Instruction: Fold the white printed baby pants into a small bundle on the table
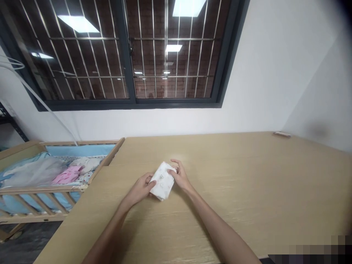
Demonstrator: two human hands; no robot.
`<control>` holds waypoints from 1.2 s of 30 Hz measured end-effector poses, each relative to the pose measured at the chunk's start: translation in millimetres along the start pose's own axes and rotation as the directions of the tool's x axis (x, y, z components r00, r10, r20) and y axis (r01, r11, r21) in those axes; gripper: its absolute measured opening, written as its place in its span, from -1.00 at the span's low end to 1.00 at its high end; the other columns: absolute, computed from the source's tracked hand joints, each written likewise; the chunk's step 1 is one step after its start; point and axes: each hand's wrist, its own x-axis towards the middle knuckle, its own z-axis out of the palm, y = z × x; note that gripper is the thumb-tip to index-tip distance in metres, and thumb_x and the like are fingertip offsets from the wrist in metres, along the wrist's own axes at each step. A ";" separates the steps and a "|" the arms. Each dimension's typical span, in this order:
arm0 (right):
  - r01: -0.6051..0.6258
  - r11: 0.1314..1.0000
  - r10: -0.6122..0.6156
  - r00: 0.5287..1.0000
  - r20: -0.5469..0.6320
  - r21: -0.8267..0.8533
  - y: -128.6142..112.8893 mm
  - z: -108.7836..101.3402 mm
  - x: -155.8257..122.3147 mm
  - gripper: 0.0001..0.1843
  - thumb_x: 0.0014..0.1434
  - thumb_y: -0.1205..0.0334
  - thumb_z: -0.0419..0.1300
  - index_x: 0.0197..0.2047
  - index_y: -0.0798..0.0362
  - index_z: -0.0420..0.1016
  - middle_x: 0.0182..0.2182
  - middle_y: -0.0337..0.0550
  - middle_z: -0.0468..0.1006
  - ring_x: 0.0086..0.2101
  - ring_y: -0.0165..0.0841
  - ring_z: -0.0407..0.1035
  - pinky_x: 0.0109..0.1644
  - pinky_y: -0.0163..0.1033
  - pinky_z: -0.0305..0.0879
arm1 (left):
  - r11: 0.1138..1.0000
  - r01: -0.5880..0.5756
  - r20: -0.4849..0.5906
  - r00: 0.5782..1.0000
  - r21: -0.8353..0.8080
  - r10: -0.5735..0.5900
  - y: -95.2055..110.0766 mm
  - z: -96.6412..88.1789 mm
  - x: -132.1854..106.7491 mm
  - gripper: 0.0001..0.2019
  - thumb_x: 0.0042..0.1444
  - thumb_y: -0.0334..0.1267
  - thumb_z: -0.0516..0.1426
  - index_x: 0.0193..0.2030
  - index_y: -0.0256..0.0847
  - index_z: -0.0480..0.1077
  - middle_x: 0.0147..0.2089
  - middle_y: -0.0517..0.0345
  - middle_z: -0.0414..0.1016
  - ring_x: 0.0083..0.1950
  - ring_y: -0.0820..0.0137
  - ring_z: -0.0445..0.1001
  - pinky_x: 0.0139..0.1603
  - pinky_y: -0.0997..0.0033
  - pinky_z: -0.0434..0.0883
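Note:
A small folded white bundle with a faint printed mark, which looks like a folded diaper point(162, 183), is held tilted above the wooden tabletop point(233, 176). My left hand point(143, 187) grips its left edge, thumb on the front face and fingers behind. At its upper right edge, my right hand point(180, 176) pinches it with the thumb on the front. The right index finger sticks out past the edge, and the other right fingers are partly hidden behind the diaper.
To the left stands a wooden crib point(59, 189) with blue lining, a pink cloth point(68, 175) and sheer white netting point(35, 171). A small flat object point(282, 134) lies at the table's far right corner. Behind the table is a wall with a barred window point(132, 104).

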 end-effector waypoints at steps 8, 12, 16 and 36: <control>-0.019 0.999 0.018 0.999 -0.043 -0.026 22.3 7.5 6.1 -0.32 0.19 -0.13 0.26 0.25 -0.05 0.16 0.21 0.18 0.38 0.12 -0.10 0.40 0.15 0.10 0.40 | 0.920 0.237 -0.073 0.972 0.311 -0.225 -1.4 20.9 -7.0 -0.47 0.30 -0.01 0.01 0.31 -0.23 0.07 0.08 -0.26 0.53 -0.20 0.16 0.62 -0.25 0.23 0.47; 0.030 0.978 -0.036 0.999 -0.027 -0.205 25.9 2.1 4.1 -0.41 0.34 -0.13 0.08 0.32 -0.04 0.17 0.35 0.17 0.22 0.31 -0.11 0.18 0.32 0.13 0.21 | 0.687 0.263 -0.166 0.964 0.678 -0.206 5.6 16.6 -6.8 -0.58 0.31 0.03 0.00 0.11 -0.23 0.34 -0.13 -0.19 0.61 -0.07 -0.01 0.59 -0.08 0.08 0.44; 0.171 0.910 -0.138 0.984 0.113 -0.379 4.3 -0.4 -5.2 -0.40 0.42 -0.11 -0.04 0.41 -0.07 0.13 0.38 0.05 0.21 0.34 -0.16 0.13 0.37 0.10 0.13 | 0.804 -0.151 0.069 0.988 0.575 0.137 12.2 17.7 -13.4 -0.66 0.30 0.01 0.04 0.01 -0.11 0.47 0.05 -0.06 0.58 0.13 0.12 0.50 0.13 0.18 0.40; 0.415 0.634 0.043 0.824 0.565 -0.653 18.2 -1.7 10.0 -0.43 0.49 -0.04 -0.22 0.49 -0.17 0.01 0.48 -0.26 -0.07 0.45 -0.30 -0.24 0.50 0.02 -0.31 | 0.822 -0.230 0.243 0.963 0.520 0.115 7.5 49.7 -23.5 -0.43 0.33 0.04 -0.03 0.36 -0.22 0.26 0.45 -0.13 0.21 0.42 0.05 0.24 0.37 0.06 0.26</control>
